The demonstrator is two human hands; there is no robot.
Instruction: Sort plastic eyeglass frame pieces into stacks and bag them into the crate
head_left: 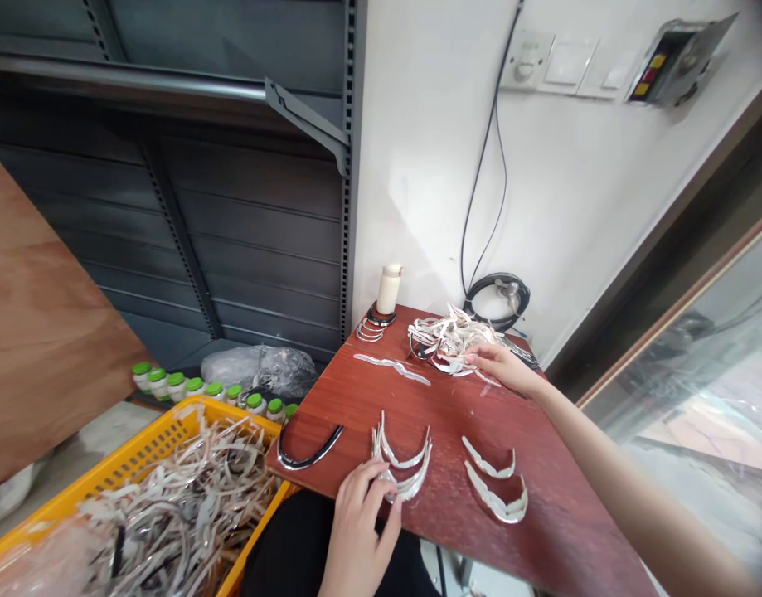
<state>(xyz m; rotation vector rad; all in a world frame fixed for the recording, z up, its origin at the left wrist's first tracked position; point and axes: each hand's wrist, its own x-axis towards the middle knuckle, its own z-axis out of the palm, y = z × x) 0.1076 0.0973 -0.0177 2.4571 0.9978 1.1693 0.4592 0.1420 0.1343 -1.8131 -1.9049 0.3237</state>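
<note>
My left hand (363, 518) rests at the near edge of the small red-brown table (542, 539), fingers pinching a stack of white curved headbands (405, 464). My right hand (502, 367) reaches to the far side and touches a tangled pile of white headbands (446, 338); whether it grips one I cannot tell. Two more white curved pieces (496, 485) lie to the right of the stack. A black headband (309, 452) lies at the table's left edge. A flat white strip (391, 367) lies mid-table.
A yellow crate (138, 452) full of white and dark headbands stands at lower left. Green-capped bottles (210, 390) line the floor beside a plastic bag (262, 369). A white bottle (389, 290) and coiled black cable (498, 290) sit at the table's back against the wall.
</note>
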